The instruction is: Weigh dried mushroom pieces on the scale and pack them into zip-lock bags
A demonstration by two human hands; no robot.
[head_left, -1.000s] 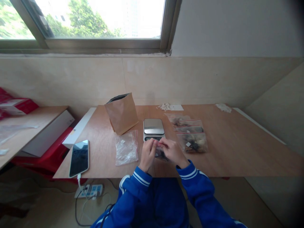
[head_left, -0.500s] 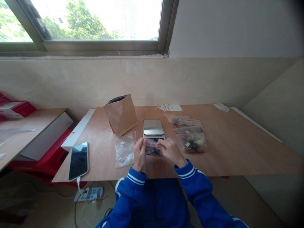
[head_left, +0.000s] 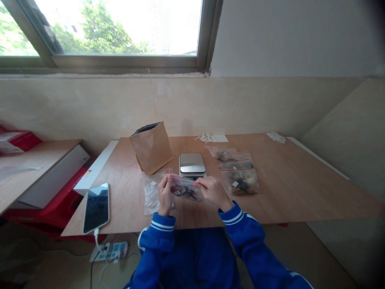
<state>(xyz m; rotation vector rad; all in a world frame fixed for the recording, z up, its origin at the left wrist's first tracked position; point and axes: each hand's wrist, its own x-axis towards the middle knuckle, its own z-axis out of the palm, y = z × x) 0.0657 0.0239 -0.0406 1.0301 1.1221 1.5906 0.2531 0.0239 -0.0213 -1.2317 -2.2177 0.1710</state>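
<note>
Between my hands is a clear zip bag [head_left: 187, 192] with dark and brown dried pieces and a small white label inside. My left hand [head_left: 165, 194] pinches its upper left corner. My right hand [head_left: 214, 192] grips the zip edge near the right end, fingers closed. Just beyond the bag sits a small digital scale [head_left: 191, 163] with a bare metal plate; its front is partly hidden. An empty-looking clear plastic bag [head_left: 151, 196] lies left of my left hand. Several filled zip bags [head_left: 240, 180] lie overlapping to the right of the scale.
A brown paper bag [head_left: 151, 148] stands open at the back left. A tablet [head_left: 96, 208] on a charging cable lies at the left edge. Pale scraps [head_left: 205, 138] and a white card [head_left: 220, 138] lie by the wall. A power strip [head_left: 111, 251] is below the table.
My left hand has moved left, away from my right, and the zip bag is now stretched wider between them. The view has shifted slightly.
</note>
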